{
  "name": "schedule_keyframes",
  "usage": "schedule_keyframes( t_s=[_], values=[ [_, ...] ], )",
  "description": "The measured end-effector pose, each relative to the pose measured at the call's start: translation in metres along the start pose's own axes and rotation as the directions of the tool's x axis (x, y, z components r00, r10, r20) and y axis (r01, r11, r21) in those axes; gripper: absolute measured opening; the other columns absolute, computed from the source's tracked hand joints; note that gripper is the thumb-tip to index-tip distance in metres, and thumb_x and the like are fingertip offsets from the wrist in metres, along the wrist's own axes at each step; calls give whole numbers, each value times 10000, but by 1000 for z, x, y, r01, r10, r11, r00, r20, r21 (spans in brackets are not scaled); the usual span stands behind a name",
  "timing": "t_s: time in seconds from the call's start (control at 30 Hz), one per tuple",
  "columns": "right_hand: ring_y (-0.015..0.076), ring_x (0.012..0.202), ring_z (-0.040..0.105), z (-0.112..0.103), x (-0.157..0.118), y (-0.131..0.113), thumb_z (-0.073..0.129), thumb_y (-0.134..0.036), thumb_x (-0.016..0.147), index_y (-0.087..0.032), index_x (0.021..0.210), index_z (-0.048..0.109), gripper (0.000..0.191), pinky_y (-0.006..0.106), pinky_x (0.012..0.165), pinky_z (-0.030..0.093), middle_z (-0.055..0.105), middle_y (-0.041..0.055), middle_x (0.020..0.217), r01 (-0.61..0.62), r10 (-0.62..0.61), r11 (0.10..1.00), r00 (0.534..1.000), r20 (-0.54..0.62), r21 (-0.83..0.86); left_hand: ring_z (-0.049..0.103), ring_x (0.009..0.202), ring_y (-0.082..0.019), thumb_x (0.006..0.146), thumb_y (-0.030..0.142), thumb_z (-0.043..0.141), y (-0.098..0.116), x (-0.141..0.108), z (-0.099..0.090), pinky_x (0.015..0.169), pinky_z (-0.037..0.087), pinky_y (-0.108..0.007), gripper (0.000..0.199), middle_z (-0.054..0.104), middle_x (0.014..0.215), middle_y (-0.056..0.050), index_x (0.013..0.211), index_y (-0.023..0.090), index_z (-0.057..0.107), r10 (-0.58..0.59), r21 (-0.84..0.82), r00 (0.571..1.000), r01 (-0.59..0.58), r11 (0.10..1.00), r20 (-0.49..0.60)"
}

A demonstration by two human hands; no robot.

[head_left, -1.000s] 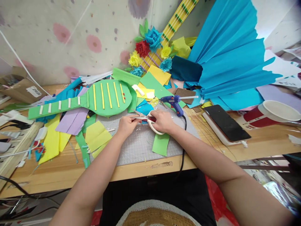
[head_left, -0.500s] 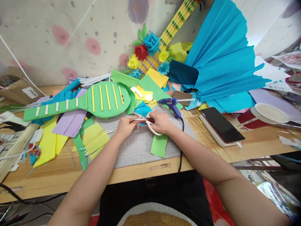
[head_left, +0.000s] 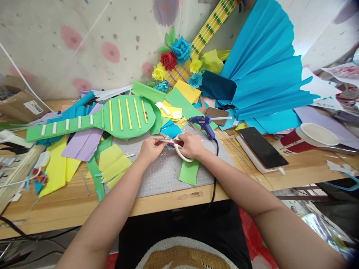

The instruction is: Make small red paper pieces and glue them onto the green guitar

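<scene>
White-handled scissors (head_left: 184, 154) are held in my right hand (head_left: 192, 145), its fingers closed around the loops, with the blades pointing left. My left hand (head_left: 150, 150) is pinched beside the blade tips on a small piece too tiny to make out. Both hands are over the grey cutting mat (head_left: 157, 179). A green paper piece (head_left: 189, 172) lies below the scissors. Beyond my hands are blue paper (head_left: 171, 129) and a blue glue gun (head_left: 206, 125). A green paper instrument with yellow strips (head_left: 126, 118) rests to the left.
A black phone (head_left: 263, 147) lies on a white block beside a red and white cup (head_left: 307, 140) at the right. Behind stand a yellow paper guitar (head_left: 209, 30) with paper flowers and pleated blue paper (head_left: 269, 67). Yellow scraps (head_left: 113, 162) lie left.
The view has shifted slightly. The scissor blades look a little more open near my left fingertips, and both hands keep nearly the same place.
</scene>
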State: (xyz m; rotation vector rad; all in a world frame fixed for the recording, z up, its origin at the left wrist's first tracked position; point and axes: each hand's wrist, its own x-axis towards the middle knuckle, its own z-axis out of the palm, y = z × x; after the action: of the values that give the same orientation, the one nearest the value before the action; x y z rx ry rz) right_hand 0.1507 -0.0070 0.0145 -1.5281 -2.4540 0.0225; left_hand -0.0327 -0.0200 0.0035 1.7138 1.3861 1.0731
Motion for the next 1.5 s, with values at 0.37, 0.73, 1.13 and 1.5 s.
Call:
schedule_keyframes(
  t_s=[0.37, 0.73, 1.13, 1.5],
  values=[
    [181, 794, 533, -2, 0, 1, 462, -392, 787, -188, 834, 576, 239, 271, 604, 269, 638, 51, 834, 45, -45, 997, 999, -13, 56, 510, 415, -88, 728, 254, 577, -4, 0, 4, 428, 404, -218, 185, 707, 691, -20, 789, 180, 735, -60, -88, 998, 59, 994, -12],
    [173, 711, 541, 0, 0, 1, 486, -411, 747, -186, 726, 582, 246, 281, 573, 236, 638, 61, 750, 9, -9, 1000, 1000, -1, 14, 562, 475, -107, 692, 254, 600, -2, 1, 4, 458, 439, -222, 151, 711, 748, -37, 734, 169, 718, -30, -89, 999, 28, 996, -23],
    [181, 793, 535, 0, 0, 7, 468, -395, 775, -186, 778, 560, 229, 270, 608, 266, 641, 57, 830, 69, -69, 995, 998, -13, 74, 498, 422, -97, 725, 318, 562, 2, 1, 2, 437, 421, -215, 206, 612, 517, -7, 656, 171, 689, -45, -142, 991, 62, 988, 122],
    [180, 725, 555, -4, -3, 1, 473, -453, 780, -196, 789, 593, 283, 272, 560, 244, 659, 60, 804, -48, 46, 997, 998, 42, 65, 525, 424, -108, 724, 284, 567, 4, 0, 8, 446, 396, -216, 191, 612, 483, 3, 636, 182, 703, -60, 23, 998, 60, 998, -34]
  ],
)
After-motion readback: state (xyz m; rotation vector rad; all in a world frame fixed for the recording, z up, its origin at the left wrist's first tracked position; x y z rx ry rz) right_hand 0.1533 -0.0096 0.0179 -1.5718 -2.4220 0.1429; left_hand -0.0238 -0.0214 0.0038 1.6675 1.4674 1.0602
